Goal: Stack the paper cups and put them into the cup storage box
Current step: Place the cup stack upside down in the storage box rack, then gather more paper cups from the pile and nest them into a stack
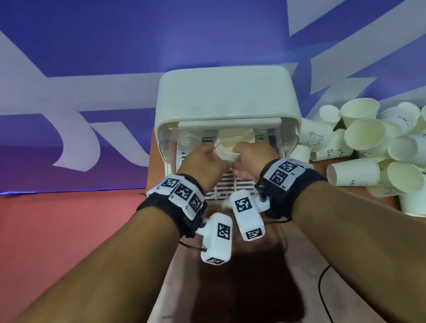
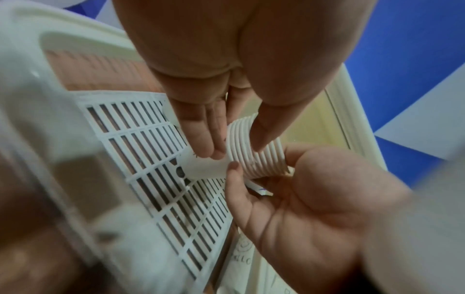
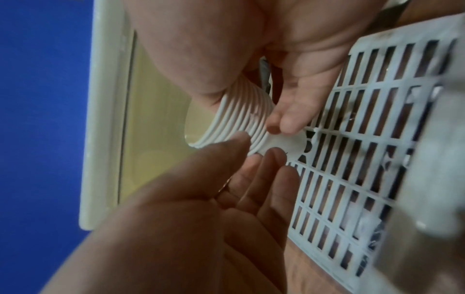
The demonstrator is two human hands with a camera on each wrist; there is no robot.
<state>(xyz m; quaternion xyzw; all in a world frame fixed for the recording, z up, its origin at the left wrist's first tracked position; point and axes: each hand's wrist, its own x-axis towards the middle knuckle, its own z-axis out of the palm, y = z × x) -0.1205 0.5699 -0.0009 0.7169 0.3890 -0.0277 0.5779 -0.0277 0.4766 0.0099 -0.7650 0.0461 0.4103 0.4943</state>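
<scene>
A nested stack of white paper cups [image 1: 227, 148] lies on its side over the slatted tray [image 1: 234, 184] of the white cup storage box [image 1: 224, 93], mouth toward the box's back. My left hand [image 1: 203, 157] and right hand [image 1: 250, 155] both grip it. In the left wrist view, my left hand [image 2: 237, 150] pinches the stacked rims [image 2: 239, 133] between thumb and fingers, and the right hand [image 2: 302, 189] cups them from below. In the right wrist view, my right hand [image 3: 247, 112] curls round the stack [image 3: 254, 127]. Another stack [image 1: 187, 140] lies inside at the left.
The box's lid [image 1: 229, 123] is raised above the opening. A heap of loose paper cups [image 1: 385, 146] lies on the brown table to the right of the box. A black cable [image 1: 324, 293] runs along the table near me. The table's left edge drops to a red floor.
</scene>
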